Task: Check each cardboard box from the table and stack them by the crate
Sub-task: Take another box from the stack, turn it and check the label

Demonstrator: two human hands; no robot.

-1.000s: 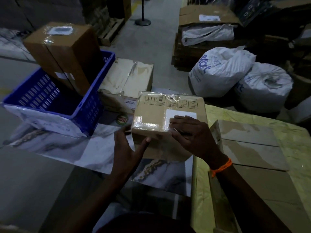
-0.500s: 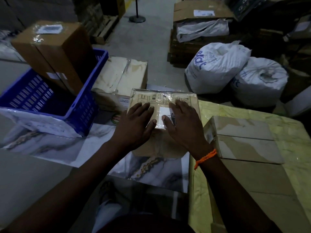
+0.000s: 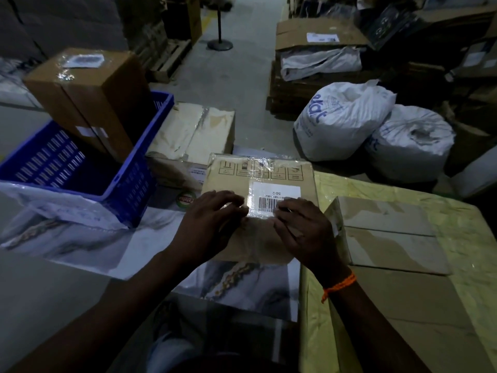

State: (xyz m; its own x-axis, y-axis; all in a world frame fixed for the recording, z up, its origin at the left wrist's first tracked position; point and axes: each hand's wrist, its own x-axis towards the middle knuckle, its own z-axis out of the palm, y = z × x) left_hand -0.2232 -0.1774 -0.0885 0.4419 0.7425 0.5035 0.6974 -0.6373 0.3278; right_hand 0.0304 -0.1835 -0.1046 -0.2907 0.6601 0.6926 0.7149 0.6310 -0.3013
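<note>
Tan cardboard box (image 3: 269,173) is pressed under flat left hand (image 3: 212,224) and right hand (image 3: 304,230); white barcode label (image 3: 274,195) is best kept uncovered tbh.

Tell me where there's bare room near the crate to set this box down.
Free: top of the flat box between crate and your box; the marbled sheet in front of the crate. Crowded: crate holds a tall box; sacks fill the far right.

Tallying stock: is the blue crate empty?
No, a tall cardboard box stands inside the blue crate.
</note>
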